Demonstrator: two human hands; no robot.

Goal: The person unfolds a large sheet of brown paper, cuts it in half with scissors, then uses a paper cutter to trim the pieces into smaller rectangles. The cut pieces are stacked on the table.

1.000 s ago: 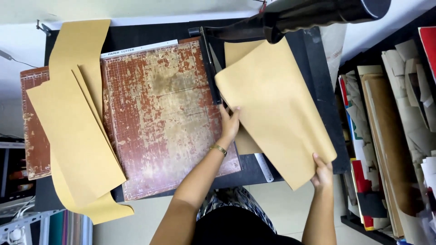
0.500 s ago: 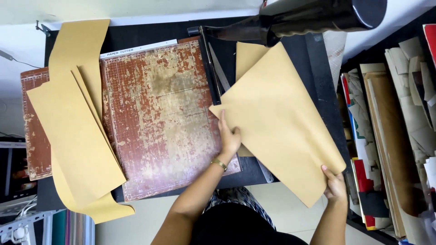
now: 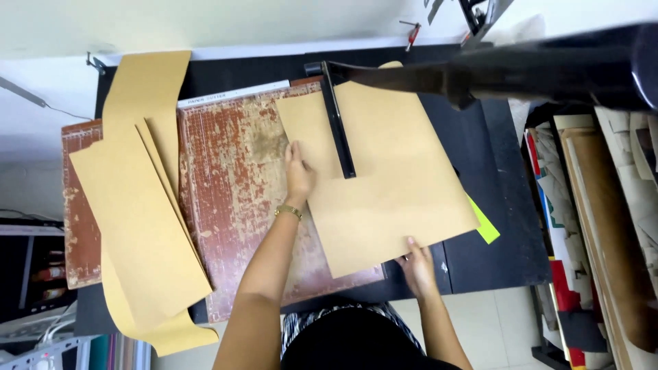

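Pressing flat with the left hand (image 3: 299, 175) and pinching the near edge in the right hand (image 3: 416, 266), the person lays the brown sheet (image 3: 391, 185) across the cutter board (image 3: 236, 205) under the raised blade (image 3: 411, 77), uncut, cut strips (image 3: 137, 226) already piled left.

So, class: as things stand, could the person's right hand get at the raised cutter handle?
Probably yes. The right hand grips the near edge of the brown paper sheet, and the black cutter handle hangs raised over the table's right side with nothing between them. It would have to let go of the sheet first.
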